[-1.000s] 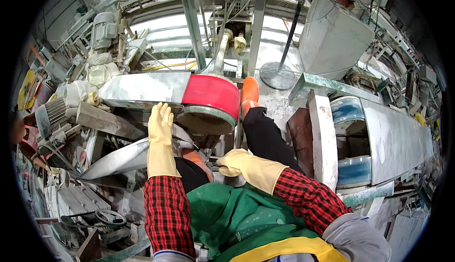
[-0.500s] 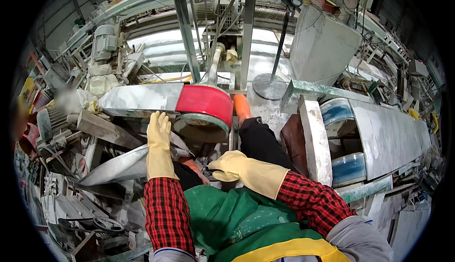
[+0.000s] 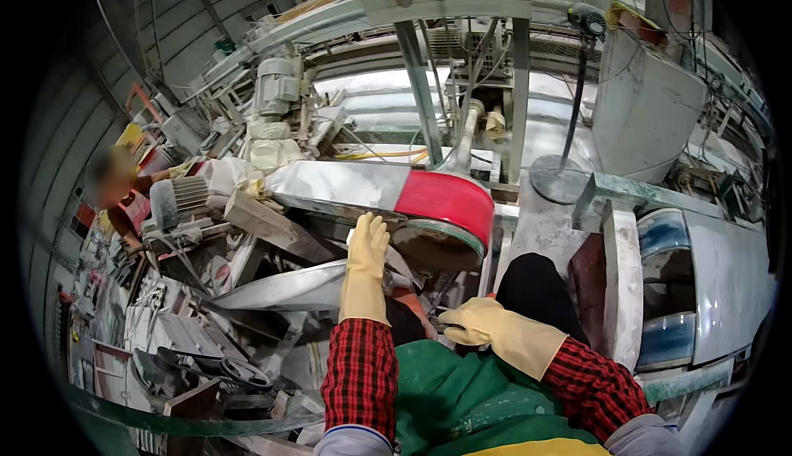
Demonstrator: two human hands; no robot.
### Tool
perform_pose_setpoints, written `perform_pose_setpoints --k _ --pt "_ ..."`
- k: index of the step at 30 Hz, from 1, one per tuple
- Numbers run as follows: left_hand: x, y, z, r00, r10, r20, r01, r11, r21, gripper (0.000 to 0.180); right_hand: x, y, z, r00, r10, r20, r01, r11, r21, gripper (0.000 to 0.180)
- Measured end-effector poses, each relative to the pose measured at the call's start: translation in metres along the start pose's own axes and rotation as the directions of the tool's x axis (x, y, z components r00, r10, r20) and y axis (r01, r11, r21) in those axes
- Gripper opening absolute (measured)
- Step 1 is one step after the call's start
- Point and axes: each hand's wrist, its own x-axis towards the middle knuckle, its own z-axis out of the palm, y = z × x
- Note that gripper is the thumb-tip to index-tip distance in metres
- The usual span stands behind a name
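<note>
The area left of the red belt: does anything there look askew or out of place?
Yes: a long block lies slanted near a curved grey sheet, left of the left gloved hand. Jumbled parts crowd the lower left. It looks disorderly; damage I cannot tell.

A panelled grey wall [image 3: 177, 44] rose dimly at the left, while a fan [image 3: 575, 101] stood on the white-streaked grey floor [image 3: 536, 229] at right.

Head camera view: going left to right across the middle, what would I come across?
A co-worker → a slanted grey beam → the wearer's gloved left hand → a red band on a drum → a dark-clad knee → a pale upright slab → a whitish panel.
</note>
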Motion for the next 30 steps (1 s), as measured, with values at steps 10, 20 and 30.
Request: perform_pose_setpoints --k 10,20,30 --pt "-0.01 0.004 0.002 1.0 -0.025 0.012 0.024 0.998 0.065 0.067 0.015 0.005 0.007 0.993 -0.042 0.106 0.044 0.999 -0.02 0.039" --pt "-0.009 0.001 0.018 0.999 -0.04 0.032 0.035 0.988 0.152 0.066 0.017 0.013 0.004 0.998 -0.03 0.056 0.024 0.994 0.104 0.033" --pt "-0.006 -0.005 0.032 0.999 -0.033 0.014 0.03 0.987 0.158 0.071 0.012 0.011 -0.018 0.998 -0.058 -0.026 0.063 0.976 0.208 0.042"
